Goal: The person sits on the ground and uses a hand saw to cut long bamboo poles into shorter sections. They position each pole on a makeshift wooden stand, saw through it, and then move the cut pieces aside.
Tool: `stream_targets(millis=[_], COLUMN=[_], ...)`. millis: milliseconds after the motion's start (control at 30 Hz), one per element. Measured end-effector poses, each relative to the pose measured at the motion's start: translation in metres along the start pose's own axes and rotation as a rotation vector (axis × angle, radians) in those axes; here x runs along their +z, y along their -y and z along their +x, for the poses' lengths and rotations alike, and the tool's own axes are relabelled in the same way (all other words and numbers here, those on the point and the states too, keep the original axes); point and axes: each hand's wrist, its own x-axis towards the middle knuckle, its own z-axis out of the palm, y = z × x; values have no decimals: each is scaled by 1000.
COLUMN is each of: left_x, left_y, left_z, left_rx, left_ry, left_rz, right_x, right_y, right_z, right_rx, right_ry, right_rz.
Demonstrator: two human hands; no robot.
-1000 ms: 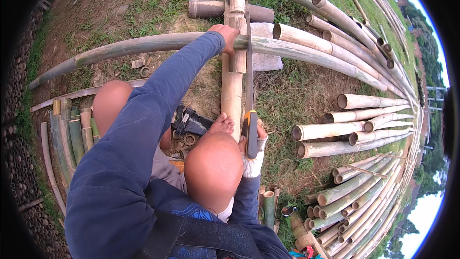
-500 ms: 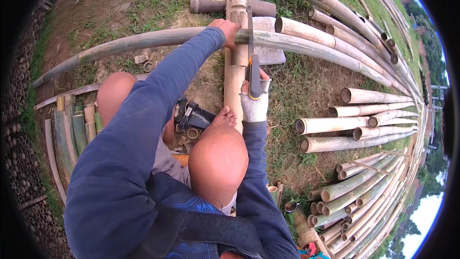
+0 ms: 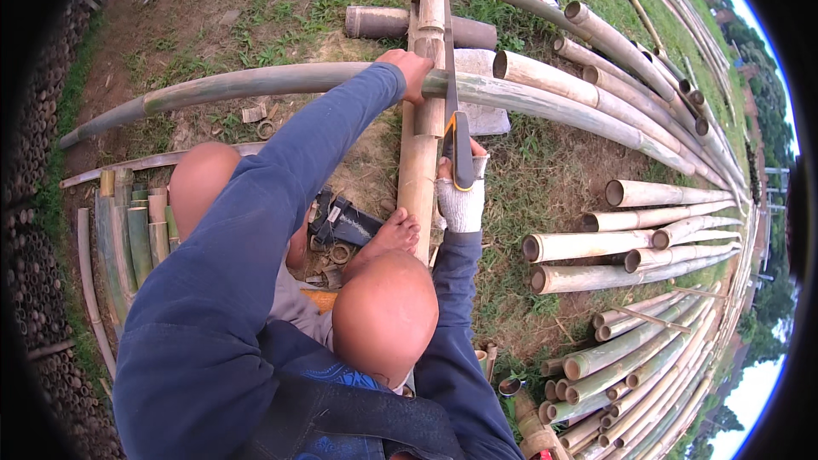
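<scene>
A long greenish-grey bamboo pole [image 3: 247, 83] lies crosswise over a thick notched bamboo support [image 3: 417, 170]. My left hand [image 3: 407, 73] is closed around the pole, just left of the cut line. In a white knitted glove, my right hand [image 3: 461, 196] grips the black and orange handle [image 3: 462, 153] of a handsaw. Its long blade [image 3: 450, 43] crosses the pole right beside my left hand, pointing away from me. How deep the blade sits in the pole cannot be made out. My bare foot [image 3: 396, 230] rests against the support.
A short dark bamboo piece [image 3: 379, 22] lies under the support's far end. Many bamboo poles [image 3: 630, 243] are spread along the right. Cut lengths [image 3: 139, 234] stand at the left, beside stacked bamboo ends [image 3: 34, 281]. A black strapped object [image 3: 345, 226] lies by my foot.
The whole scene sits slightly lower in the picture, as the view has shifted. Both hands keep their grips, and the saw stays across the pole with little visible movement.
</scene>
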Motion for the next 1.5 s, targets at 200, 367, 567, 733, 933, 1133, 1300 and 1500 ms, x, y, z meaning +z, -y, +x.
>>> stream_targets(millis=[200, 367, 567, 733, 933, 1133, 1300, 1500], left_x=[2, 8, 3, 0, 8, -1, -6, 4], left_y=[5, 6, -1, 6, 11, 3, 5, 12], left_z=[5, 12, 0, 8, 14, 2, 4, 16], left_rx=[40, 32, -35, 20, 53, 10, 32, 62], left_ry=[54, 59, -6, 46, 46, 20, 65, 112], left_rz=[-26, -16, -7, -35, -49, -29, -20, -27], right_x=[-48, -64, 8, -20, -60, 11, -8, -62], right_y=[56, 91, -4, 3, 57, -16, -4, 51], right_z=[-171, -204, 23, -89, -224, 1, -64, -241], right_rx=[209, 488, -70, 98, 486, 20, 29, 565], right_ry=[-6, 24, -36, -33, 29, -60, -40, 107], right_rz=[-111, -162, -6, -53, -64, 49, 15, -98])
